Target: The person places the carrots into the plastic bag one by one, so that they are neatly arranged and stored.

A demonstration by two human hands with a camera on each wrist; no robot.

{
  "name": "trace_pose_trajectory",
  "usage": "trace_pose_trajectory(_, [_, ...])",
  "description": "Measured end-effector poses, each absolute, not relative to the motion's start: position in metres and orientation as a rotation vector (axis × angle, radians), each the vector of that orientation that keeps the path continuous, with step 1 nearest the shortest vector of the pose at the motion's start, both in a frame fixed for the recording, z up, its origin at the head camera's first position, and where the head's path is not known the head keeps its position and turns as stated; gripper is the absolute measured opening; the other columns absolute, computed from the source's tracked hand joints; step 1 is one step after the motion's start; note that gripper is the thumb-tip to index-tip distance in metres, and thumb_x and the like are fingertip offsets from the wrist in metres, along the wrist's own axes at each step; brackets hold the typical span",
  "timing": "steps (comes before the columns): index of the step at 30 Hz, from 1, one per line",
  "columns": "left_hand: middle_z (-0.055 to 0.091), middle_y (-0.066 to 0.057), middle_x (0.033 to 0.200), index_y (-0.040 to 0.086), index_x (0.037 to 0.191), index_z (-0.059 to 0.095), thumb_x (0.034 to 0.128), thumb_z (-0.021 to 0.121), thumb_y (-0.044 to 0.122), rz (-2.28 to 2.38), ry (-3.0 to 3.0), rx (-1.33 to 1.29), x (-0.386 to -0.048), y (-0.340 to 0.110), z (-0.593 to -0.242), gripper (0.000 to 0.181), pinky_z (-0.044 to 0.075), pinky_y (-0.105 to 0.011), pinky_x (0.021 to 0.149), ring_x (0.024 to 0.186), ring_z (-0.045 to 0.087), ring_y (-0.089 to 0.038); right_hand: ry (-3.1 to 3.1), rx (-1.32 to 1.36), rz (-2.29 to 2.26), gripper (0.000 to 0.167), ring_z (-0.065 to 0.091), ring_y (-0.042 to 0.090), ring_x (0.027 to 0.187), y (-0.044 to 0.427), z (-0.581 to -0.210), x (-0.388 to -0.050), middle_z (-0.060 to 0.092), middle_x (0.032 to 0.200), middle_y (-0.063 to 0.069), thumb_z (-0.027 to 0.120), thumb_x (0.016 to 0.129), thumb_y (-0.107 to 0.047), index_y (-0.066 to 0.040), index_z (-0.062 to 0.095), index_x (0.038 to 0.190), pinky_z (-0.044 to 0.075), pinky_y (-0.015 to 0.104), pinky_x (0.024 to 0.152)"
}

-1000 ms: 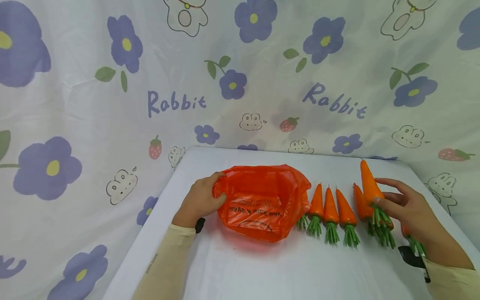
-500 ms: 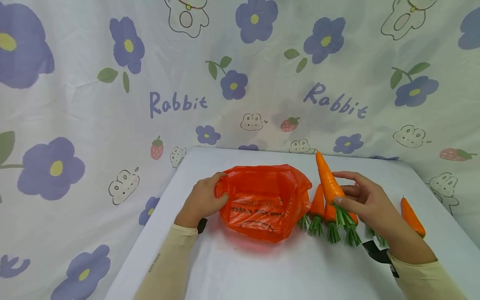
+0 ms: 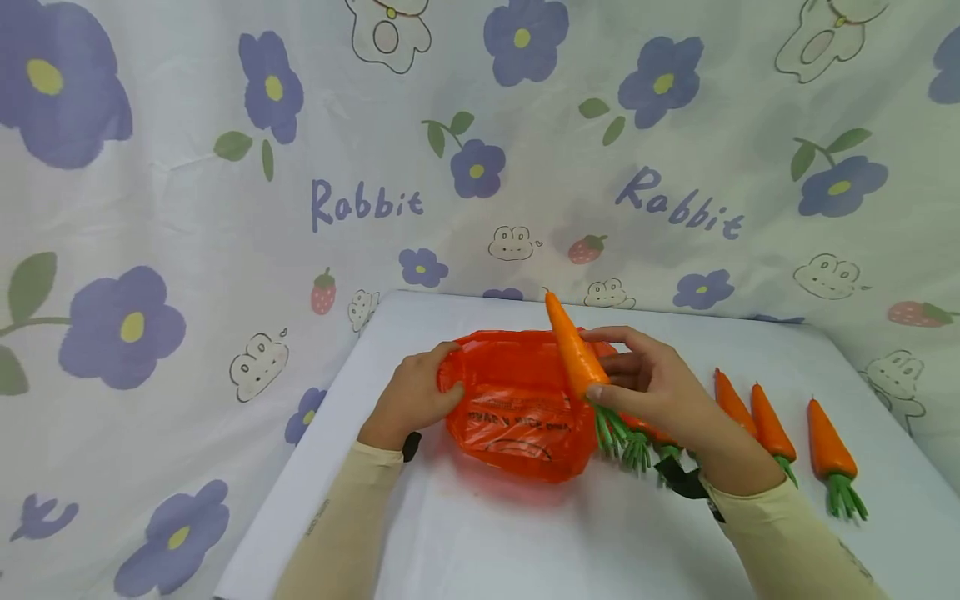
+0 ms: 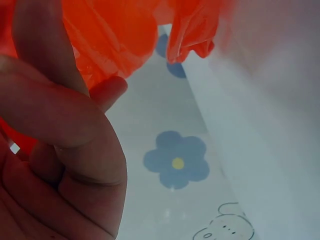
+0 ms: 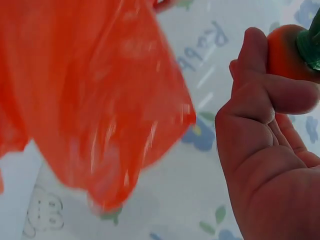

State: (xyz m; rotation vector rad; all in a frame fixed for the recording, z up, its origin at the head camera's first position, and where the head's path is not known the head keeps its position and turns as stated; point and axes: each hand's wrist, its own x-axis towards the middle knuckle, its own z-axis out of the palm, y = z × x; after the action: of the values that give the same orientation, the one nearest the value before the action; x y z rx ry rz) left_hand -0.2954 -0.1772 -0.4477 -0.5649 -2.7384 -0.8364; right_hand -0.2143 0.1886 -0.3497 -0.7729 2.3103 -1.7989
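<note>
A red plastic bag (image 3: 517, 417) with dark printing stands on the table, its mouth spread wide. My left hand (image 3: 412, 396) grips the bag's left rim between thumb and fingers; in the left wrist view the bag (image 4: 112, 35) lies past the curled fingers. My right hand (image 3: 660, 387) pinches an orange carrot (image 3: 573, 350) near its green top, tip up and leaning left, in front of the bag's right side. The right wrist view shows this carrot (image 5: 285, 50) by the fingertips and the bag (image 5: 110, 100) to the left. Part of the bag's right rim is hidden.
On the white table (image 3: 487, 542), more carrots lie to the right, one (image 3: 830, 442) farthest out and another (image 3: 772, 425) nearer. Others are partly covered by the right hand, with green tops (image 3: 636, 450) showing. A flower-patterned cloth (image 3: 555, 167) hangs behind the table.
My right hand has carried the carrot leftward from the right side of the table to the bag, uncovering carrots on the right. My left hand keeps its grip on the bag.
</note>
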Motion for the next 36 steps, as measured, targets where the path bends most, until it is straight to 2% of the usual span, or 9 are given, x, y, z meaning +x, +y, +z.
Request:
trace_pose_trajectory(5, [0.072, -0.005, 0.104, 0.014, 0.142, 0.061, 0.0877, 0.069, 0.03, -0.869, -2.727, -0.566, -0.295, -0.174, -0.447, 0.057, 0.059, -0.037, 0.072, 0.083, 0.065, -0.022, 2.25, -0.812, -1.685, 0.059, 0.074, 0.038, 0.106, 0.157, -0.355, -0.221, 0.071, 0.124, 0.014, 0.079, 0.095, -0.017, -0.023, 0.054, 0.148, 0.064, 0.044, 0.085])
trace_pose_trajectory(10, [0.071, -0.003, 0.106, 0.016, 0.143, 0.06, 0.0884, 0.07, 0.031, -0.883, -2.744, -0.541, -0.293, -0.172, -0.448, 0.057, 0.06, -0.035, 0.073, 0.084, 0.065, -0.021, 2.278, -0.774, -1.515, 0.055, 0.076, 0.028, 0.1, 0.134, -0.361, -0.226, 0.074, 0.116, 0.008, 0.082, 0.093, -0.026, -0.026, 0.058, 0.143, 0.064, 0.042, 0.083])
trace_pose_trajectory(17, [0.071, -0.002, 0.11, 0.016, 0.144, 0.06, 0.0884, 0.069, 0.031, -0.854, -2.753, -0.551, -0.294, -0.17, -0.444, 0.059, 0.062, -0.036, 0.077, 0.087, 0.065, -0.021, 2.427, -0.654, -1.261, 0.048, 0.073, 0.021, 0.092, 0.11, -0.363, -0.236, 0.074, 0.108, 0.001, 0.082, 0.089, -0.033, -0.028, 0.065, 0.134, 0.064, 0.038, 0.076])
trace_pose_trajectory(26, [0.072, -0.001, 0.113, 0.015, 0.145, 0.06, 0.0891, 0.07, 0.031, -0.858, -2.756, -0.568, -0.294, -0.171, -0.442, 0.059, 0.061, -0.038, 0.081, 0.091, 0.066, -0.021, 2.529, -0.531, -1.011, 0.044, 0.071, 0.024, 0.079, 0.083, -0.361, -0.258, 0.073, 0.093, 0.001, 0.083, 0.087, -0.035, -0.022, 0.068, 0.127, 0.061, 0.042, 0.076])
trace_pose_trajectory(29, [0.072, -0.001, 0.114, 0.015, 0.144, 0.06, 0.0887, 0.07, 0.032, -0.854, -2.752, -0.572, -0.294, -0.171, -0.443, 0.059, 0.062, -0.039, 0.083, 0.092, 0.067, -0.021, 2.562, -0.53, -0.927, 0.044, 0.072, 0.026, 0.081, 0.075, -0.36, -0.263, 0.073, 0.091, 0.0, 0.083, 0.086, -0.035, -0.02, 0.067, 0.124, 0.06, 0.038, 0.075])
trace_pose_trajectory(36, [0.072, -0.002, 0.115, 0.014, 0.144, 0.059, 0.088, 0.068, 0.032, -0.832, -2.744, -0.567, -0.293, -0.172, -0.444, 0.059, 0.062, -0.039, 0.082, 0.092, 0.066, -0.021, 2.629, -0.513, -0.741, 0.05, 0.064, 0.021, 0.098, 0.054, -0.349, -0.27, 0.069, 0.106, -0.005, 0.086, 0.081, -0.034, -0.018, 0.07, 0.126, 0.059, 0.04, 0.081])
